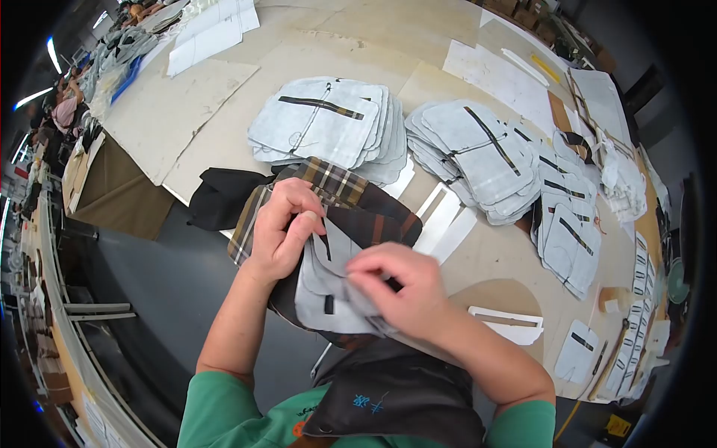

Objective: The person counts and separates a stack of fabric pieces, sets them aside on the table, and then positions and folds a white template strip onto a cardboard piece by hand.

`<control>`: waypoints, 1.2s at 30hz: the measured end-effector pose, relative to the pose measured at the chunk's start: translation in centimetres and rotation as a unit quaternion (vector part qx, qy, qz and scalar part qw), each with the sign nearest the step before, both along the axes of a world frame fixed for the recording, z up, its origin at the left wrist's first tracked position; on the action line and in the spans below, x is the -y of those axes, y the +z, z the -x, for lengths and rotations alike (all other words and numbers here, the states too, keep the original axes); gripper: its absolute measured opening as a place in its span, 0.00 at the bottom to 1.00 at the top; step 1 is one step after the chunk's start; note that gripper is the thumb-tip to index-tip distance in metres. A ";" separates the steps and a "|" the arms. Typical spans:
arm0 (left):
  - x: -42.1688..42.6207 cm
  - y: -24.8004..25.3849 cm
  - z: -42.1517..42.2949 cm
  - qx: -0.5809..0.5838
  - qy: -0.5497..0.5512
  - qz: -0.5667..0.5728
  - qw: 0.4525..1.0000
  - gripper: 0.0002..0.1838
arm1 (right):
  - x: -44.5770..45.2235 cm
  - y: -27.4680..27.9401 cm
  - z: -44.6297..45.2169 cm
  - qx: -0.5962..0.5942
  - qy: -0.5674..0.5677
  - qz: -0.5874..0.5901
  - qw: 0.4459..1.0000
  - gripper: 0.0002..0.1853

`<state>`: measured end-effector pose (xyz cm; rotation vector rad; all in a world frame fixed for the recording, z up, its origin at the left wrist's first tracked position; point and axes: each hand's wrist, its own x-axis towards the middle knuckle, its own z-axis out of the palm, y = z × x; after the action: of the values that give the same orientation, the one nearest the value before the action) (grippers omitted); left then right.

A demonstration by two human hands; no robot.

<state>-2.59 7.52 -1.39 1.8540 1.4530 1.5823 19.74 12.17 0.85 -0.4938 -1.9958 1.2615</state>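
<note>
Fingers of my left hand [285, 228] pinch the upper edge of a grey-backed fabric panel [328, 299] that has short black strips on it. My right hand [403, 287], slightly blurred, has its fingers closed at the panel's right side; its fingertips grip the grey material. The panel appears to have several layers. Beneath and behind it lies plaid fabric [328, 179] in brown, black and cream, with a dark striped piece [373, 228] beside it. A black cloth piece [222, 196] lies left of the plaid, at the table edge.
On the table [314, 52] stand a left stack of pale panels [321, 123] and a right stack [478, 157]. Farther right are smaller panels [571, 224], a white frame template [508, 325] and a single panel [575, 351]. White paper strips [441, 220] lie between. Floor [187, 276] shows at left.
</note>
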 end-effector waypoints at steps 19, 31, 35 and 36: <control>-1.5 2.3 -0.2 -0.068 -0.159 0.019 0.985 0.23 | 2.1 0.6 1.2 0.021 -0.040 -0.054 0.998 0.06; -1.3 1.7 0.5 0.049 -0.202 0.046 0.977 0.22 | -0.3 -1.5 -6.5 0.174 -0.075 0.161 0.969 0.14; -1.4 1.5 0.4 0.058 -0.201 0.051 0.977 0.22 | -0.4 -0.8 -4.8 0.151 -0.099 0.134 0.974 0.15; -1.4 1.5 0.4 0.066 -0.206 0.049 0.975 0.21 | -0.6 0.1 -4.3 0.210 -0.066 0.178 0.959 0.15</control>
<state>-3.00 8.93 0.14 1.8089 0.9893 1.3733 24.02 12.76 0.94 -1.1314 -2.0281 1.5340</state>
